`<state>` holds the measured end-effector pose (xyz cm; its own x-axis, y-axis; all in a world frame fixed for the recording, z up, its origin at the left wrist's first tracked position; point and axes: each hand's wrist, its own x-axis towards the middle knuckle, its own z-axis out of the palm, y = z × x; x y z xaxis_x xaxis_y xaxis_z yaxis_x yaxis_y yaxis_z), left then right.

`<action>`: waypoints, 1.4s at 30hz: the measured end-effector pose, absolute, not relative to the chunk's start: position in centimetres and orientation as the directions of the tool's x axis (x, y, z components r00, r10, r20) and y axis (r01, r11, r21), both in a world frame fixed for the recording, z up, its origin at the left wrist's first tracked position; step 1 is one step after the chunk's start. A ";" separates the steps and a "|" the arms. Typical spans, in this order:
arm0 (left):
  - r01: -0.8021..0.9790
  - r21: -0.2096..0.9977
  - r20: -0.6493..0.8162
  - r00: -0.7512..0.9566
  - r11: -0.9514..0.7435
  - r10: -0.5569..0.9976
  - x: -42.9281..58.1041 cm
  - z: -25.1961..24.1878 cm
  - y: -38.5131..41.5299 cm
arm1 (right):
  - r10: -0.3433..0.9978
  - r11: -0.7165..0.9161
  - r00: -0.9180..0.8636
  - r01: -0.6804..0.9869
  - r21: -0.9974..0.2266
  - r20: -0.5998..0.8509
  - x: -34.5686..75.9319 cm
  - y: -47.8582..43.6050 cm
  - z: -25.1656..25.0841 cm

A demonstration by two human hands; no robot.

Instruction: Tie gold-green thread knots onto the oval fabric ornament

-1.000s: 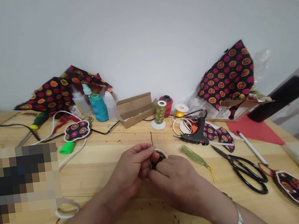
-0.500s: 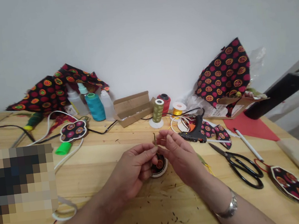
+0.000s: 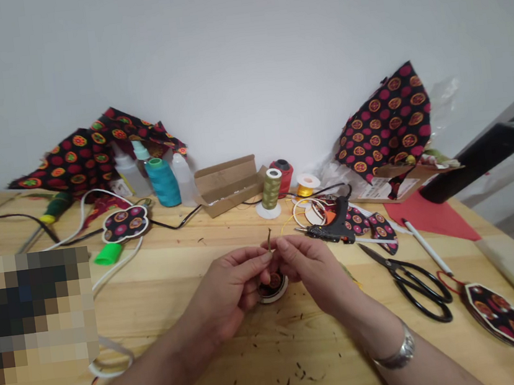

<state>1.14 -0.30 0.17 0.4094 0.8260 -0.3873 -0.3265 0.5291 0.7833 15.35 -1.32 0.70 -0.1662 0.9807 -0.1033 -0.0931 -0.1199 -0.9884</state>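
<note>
My left hand [image 3: 238,285] pinches a thin olive-green cord [image 3: 269,241] between thumb and forefinger, and a short end of it sticks up above the fingertips. Close against it from the other side is my right hand [image 3: 310,267], its thumb and forefinger pressed together at the cord; their exact grip is partly hidden. Below and between both hands lies a round piece [image 3: 273,285] with dark patterned fabric and a pale rim, partly covered by the fingers. A strand of green and yellow thread [image 3: 352,276] shows beside my right wrist.
Black-handled scissors [image 3: 413,286], a glue gun [image 3: 334,227], a white pen [image 3: 427,248] and an octagonal fabric piece [image 3: 501,315] lie right. Behind stand an olive thread spool [image 3: 270,191], a cardboard box [image 3: 228,190] and a teal spool [image 3: 163,184]. A flower-shaped piece [image 3: 125,224] lies left.
My right hand has closed its raised, spread fingers into a pinch beside the cord. My left hand keeps its hold with little movement.
</note>
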 end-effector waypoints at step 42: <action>-0.118 0.911 -0.337 0.337 0.394 0.879 1.5 0.1 -0.8 | 0.994 -0.088 0.065 0.065 -0.994 -0.084 15.5 -1.0 0.9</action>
